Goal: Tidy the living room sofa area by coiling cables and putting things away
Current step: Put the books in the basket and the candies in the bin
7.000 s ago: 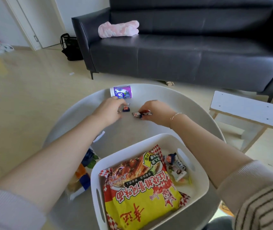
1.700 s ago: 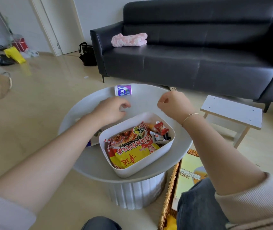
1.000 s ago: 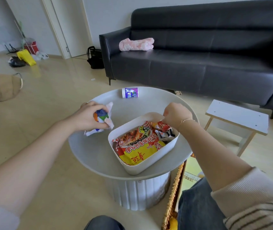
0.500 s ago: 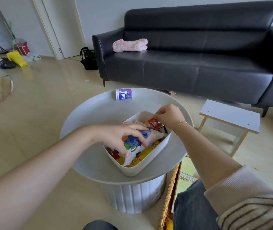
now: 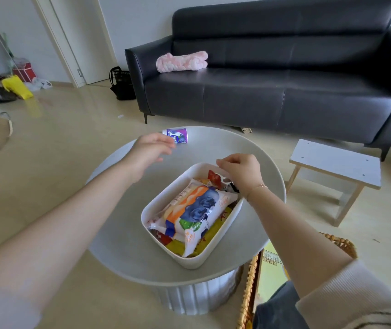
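Note:
A white plastic bin (image 5: 213,256) stands on the round grey table (image 5: 123,245), filled with snack packets. A white, orange and blue snack bag (image 5: 194,207) lies on top of them. My right hand (image 5: 242,170) is at the bin's far rim, fingers curled on the edge. My left hand (image 5: 150,148) hovers over the table beyond the bin, fingers relaxed and holding nothing, its fingertips close to a small purple carton (image 5: 177,135) lying at the table's far edge.
A dark sofa (image 5: 272,96) with a pink cloth (image 5: 181,61) on its seat stands behind the table. A low white stool (image 5: 334,160) is at the right, a wicker basket (image 5: 249,293) by my knee, and a black bag (image 5: 122,84) beside the sofa.
My left hand picked the blue and orange snack bag off the table, laid it in the bin, let go and moved toward the purple carton. My right hand stayed at the bin's rim.

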A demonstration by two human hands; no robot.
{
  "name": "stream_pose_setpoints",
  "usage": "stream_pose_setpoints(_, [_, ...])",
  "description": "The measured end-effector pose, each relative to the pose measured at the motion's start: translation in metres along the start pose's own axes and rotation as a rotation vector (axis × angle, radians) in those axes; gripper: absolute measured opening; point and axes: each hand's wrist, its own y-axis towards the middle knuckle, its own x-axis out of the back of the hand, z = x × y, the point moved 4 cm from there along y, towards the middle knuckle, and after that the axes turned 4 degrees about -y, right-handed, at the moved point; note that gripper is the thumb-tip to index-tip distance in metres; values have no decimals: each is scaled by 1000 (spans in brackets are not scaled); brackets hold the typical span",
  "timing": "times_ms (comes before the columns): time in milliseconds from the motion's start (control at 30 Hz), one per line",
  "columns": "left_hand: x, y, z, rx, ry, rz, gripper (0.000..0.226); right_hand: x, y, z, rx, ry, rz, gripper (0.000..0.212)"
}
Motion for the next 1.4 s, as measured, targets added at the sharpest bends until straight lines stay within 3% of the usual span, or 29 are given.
stream_pose_setpoints(100, [12, 56, 20, 83, 66, -185, 38, -1, 2, -1, -43, 135, -102, 17])
stream_pose_setpoints(167, [17, 84, 27, 31, 354, -214, 59, -3, 2, -1, -58, 188, -122, 18])
stream_pose_setpoints(267, [10, 118, 28, -136, 914, -138, 69, -7, 3, -2, -65, 234, -137, 19])
stream_pose_setpoints(367, [-1, 147, 32, -204, 1094, -57, 76, -13, 9, -1, -80, 230, -147, 18])
stream_pose_setpoints(500, [-9, 171, 48, -191, 1152, -7, 75, -25, 18, 0, -141, 241, -125, 20])
stream_pose_setpoints(600, [-10, 172, 53, -195, 1066, 4, 69, -30, 21, 2, -166, 250, -125, 22])
stream_pose_setpoints(733, [-3, 144, 37, -247, 647, 124, 74, -29, 21, -1, -217, 294, -138, 23])
stream_pose_setpoints(833, [-6, 96, 4, -312, 446, 333, 70, -24, 18, -4, -279, 345, -178, 24])
stream_pose_setpoints(1033, [-24, 16, -26, -403, 621, 613, 56, -8, 2, -4, -308, 300, -169, 24])
stream_pose_setpoints(1267, [-35, 1, -1, -402, 768, 592, 61, 0, -13, 2, -235, 205, -102, 27])
stream_pose_setpoints(1400, [-43, -5, -6, -411, 939, 617, 58, -4, -22, -4, -329, 124, 50, 25])
